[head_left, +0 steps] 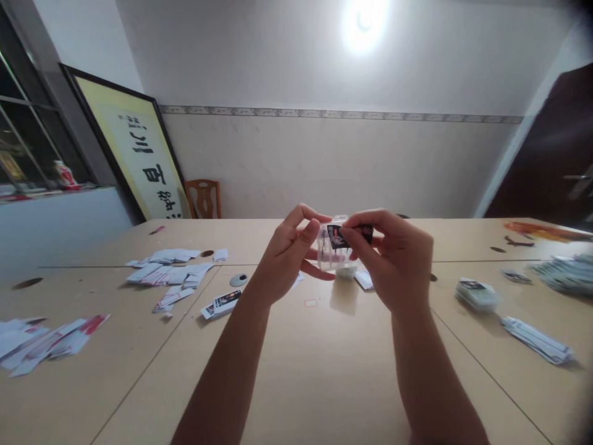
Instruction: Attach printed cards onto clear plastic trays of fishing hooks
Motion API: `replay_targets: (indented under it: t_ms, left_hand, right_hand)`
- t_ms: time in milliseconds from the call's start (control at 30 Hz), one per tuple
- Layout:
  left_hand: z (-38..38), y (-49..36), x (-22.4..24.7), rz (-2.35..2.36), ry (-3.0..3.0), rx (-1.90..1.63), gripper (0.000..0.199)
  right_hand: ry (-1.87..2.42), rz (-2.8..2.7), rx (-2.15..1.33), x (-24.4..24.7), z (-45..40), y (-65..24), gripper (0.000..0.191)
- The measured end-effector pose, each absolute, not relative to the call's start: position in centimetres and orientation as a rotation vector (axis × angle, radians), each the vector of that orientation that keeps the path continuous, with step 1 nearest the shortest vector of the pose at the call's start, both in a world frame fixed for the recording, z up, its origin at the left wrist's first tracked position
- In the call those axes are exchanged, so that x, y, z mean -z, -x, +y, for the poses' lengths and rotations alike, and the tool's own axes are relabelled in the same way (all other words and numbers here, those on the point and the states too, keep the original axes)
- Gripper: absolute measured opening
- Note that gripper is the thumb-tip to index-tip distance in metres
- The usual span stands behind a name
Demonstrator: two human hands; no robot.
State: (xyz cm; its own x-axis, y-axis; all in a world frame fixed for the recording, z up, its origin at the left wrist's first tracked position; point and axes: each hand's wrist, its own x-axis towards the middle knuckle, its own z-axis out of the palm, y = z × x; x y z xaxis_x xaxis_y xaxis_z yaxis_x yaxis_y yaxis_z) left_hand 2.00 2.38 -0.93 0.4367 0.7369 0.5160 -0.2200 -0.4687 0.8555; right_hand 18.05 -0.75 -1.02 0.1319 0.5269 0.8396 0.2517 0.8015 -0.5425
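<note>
The left hand's [288,252] grip holds the clear box [327,258] at three o'clock; the right hand's [397,262] pinches the black label [336,236], lying nine-to-three.

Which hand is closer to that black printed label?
The right hand: its thumb overlaps the black label. The left hand is left of it, holding the clear container.

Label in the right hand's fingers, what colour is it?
The label is mostly black, with some red; head view.
</note>
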Motion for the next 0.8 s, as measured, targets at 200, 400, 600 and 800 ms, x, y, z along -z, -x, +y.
replay_targets:
  t_ms: [200,400,600,800]
  left_hand:
    - [2.1,-2.16,0.77,0.414,-1.735,-1.175,0.027]
    - [2.16,-2.26,0.8,0.444,-1.74,-1.182,0.03]
    - [2.25,-2.37,0.93,0.447,-1.721,-1.204,0.03]
    - [2.17,-2.38,0.87,0.451,-1.713,-1.195,0.031]
  right_hand:
    - [0.673,-1.455,-0.148,1.16,-0.68,-17.92,0.007]
    - [0.684,-1.465,-0.11,1.22,-0.56,-17.94,0.006]
    - [0.695,-1.456,-0.092,1.26,-0.42,-17.87,0.007]
    - [0.695,-1.458,-0.067,1.32,-0.41,-17.86,0.008]
